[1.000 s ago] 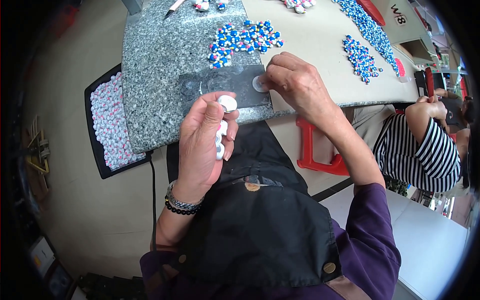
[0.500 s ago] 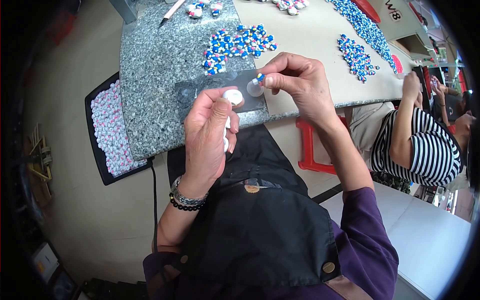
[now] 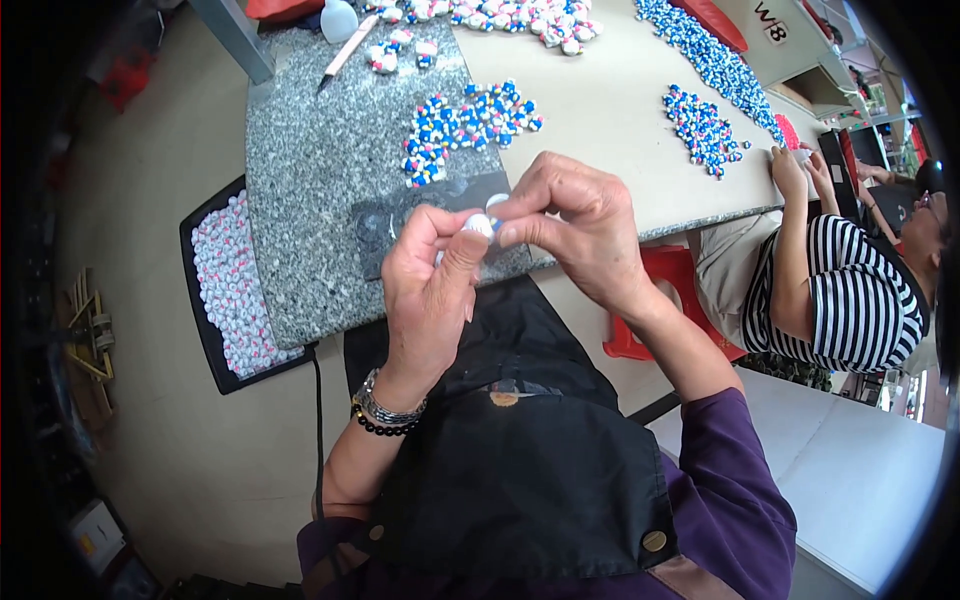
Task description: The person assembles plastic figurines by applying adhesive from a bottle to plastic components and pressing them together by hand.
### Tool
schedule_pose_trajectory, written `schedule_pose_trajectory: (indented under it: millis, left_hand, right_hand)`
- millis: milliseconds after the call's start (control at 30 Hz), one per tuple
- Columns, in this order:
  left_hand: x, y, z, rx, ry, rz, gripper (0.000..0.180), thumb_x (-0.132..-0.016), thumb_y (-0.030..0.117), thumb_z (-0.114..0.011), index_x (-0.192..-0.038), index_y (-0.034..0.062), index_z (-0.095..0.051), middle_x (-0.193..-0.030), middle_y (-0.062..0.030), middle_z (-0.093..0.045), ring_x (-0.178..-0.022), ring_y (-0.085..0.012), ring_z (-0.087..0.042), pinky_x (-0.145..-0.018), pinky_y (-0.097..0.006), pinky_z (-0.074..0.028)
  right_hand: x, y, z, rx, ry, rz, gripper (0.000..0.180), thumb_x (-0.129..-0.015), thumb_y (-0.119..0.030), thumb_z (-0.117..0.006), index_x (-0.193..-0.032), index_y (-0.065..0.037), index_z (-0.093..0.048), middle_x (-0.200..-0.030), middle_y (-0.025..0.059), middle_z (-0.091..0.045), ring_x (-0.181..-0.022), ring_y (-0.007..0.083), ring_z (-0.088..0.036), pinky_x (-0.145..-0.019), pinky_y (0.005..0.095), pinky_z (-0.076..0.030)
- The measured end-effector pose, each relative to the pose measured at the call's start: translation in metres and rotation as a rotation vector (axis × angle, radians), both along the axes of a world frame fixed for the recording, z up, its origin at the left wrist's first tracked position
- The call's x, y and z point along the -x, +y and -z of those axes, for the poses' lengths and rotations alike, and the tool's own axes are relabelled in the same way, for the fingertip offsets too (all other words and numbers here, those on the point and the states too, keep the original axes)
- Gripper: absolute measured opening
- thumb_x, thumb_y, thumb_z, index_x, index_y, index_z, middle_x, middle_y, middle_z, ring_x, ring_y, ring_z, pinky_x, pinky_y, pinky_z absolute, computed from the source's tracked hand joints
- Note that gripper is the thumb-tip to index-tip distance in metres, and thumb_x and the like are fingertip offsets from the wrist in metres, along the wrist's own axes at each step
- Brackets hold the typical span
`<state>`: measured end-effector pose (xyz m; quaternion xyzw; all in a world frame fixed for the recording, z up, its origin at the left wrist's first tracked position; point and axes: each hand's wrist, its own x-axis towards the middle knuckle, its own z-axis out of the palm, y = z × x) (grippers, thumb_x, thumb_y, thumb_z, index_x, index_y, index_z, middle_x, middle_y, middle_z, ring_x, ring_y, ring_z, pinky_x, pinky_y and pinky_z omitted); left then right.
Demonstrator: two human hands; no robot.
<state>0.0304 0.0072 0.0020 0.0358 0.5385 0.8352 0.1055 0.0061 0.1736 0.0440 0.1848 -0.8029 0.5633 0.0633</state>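
Over the near edge of the granite tabletop my two hands meet. My left hand is closed, with a small white rounded piece between thumb and forefinger. More white pieces, partly hidden, sit in its curled fingers. My right hand pinches a small blue-and-white piece, mostly covered by the fingertips and close beside the white one; whether they touch I cannot tell. A dark mat lies beneath the hands. Just behind the right fingertips shows a pale round disc.
Beyond the mat lies a cluster of blue-and-white pieces; others are farther right. A pen-like tool lies at the back. A black tray of white-and-pink pieces stands at left. At right, a person in stripes sits by a red stool.
My right hand has moved left and down, bringing the blue-and-white piece up to the white piece in my left hand. The view has shifted slightly. The neighbour's hands have come together lower.
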Motion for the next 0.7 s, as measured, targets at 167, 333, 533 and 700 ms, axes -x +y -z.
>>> schedule_pose_trajectory:
  millis: [167, 333, 533, 700]
  left_hand:
    - [0.008, 0.001, -0.008, 0.064, 0.059, -0.036, 0.023, -0.094, 0.024, -0.062, -0.094, 0.0015, -0.057, -0.069, 0.0039, -0.052, -0.054, 0.0018, -0.039, -0.044, -0.016, -0.029]
    - [0.035, -0.001, -0.013, 0.251, 0.216, -0.090, 0.024, -0.093, 0.023, -0.063, -0.091, -0.0001, -0.057, -0.075, 0.0037, -0.057, -0.067, -0.0016, -0.045, -0.057, -0.018, -0.038]
    - [0.076, -0.013, -0.037, 0.347, 0.260, -0.090, 0.047, -0.091, 0.039, -0.061, -0.116, -0.0011, -0.055, -0.083, -0.0023, -0.062, -0.067, -0.0035, -0.050, -0.051, -0.017, -0.038]
    - [0.075, -0.035, -0.030, -0.388, -0.097, -0.035, 0.045, -0.095, 0.034, -0.056, -0.118, -0.0049, -0.050, -0.103, -0.0154, -0.060, -0.071, -0.0130, -0.053, -0.039, -0.018, -0.036]
  right_hand:
    - [0.003, -0.004, -0.002, -0.011, 0.061, 0.028, 0.018, -0.067, -0.008, -0.080, -0.076, 0.001, -0.066, -0.069, 0.0043, -0.058, -0.066, 0.0134, -0.055, -0.059, 0.0266, -0.043]
    - [0.022, -0.002, -0.007, 0.003, 0.124, 0.050, 0.015, -0.070, -0.004, -0.078, -0.079, 0.001, -0.067, -0.070, 0.0039, -0.058, -0.067, 0.0123, -0.056, -0.061, 0.0260, -0.045]
    - [0.083, 0.001, 0.000, 0.483, -0.386, 0.062, 0.011, -0.081, -0.005, -0.070, -0.088, 0.002, -0.067, -0.078, 0.0053, -0.066, -0.066, 0.0093, -0.057, -0.060, 0.0231, -0.047]
    - [0.154, 0.050, 0.036, 0.138, -0.290, 0.369, 0.013, -0.081, -0.009, -0.071, -0.089, 0.000, -0.070, -0.076, 0.0045, -0.067, -0.064, 0.0091, -0.057, -0.057, 0.0255, -0.046]
